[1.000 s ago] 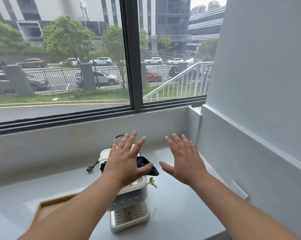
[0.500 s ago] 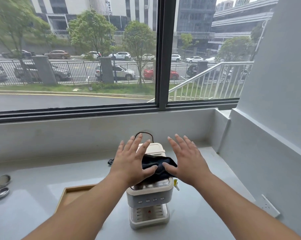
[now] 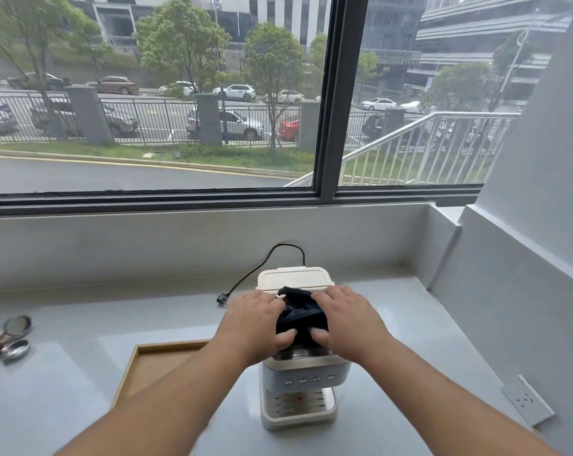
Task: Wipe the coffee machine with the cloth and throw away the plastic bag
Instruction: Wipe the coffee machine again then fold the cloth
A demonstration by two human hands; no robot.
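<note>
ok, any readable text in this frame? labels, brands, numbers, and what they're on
None legible.
Coffee machine: its four front buttons carry no readable marks; too small.
Wall socket: no readable print.
Cars outside the window: plates too blurred.
Dark cloth under both hands: no tag visible.

Dark navy cloth (image 3: 300, 315), cream-white coffee machine (image 3: 298, 383), black cord (image 3: 262, 269), light wooden tray (image 3: 137, 363).

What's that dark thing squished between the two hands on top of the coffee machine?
In the head view, a dark cloth lies bunched between the left hand and the right hand, on top of the coffee machine.
</note>
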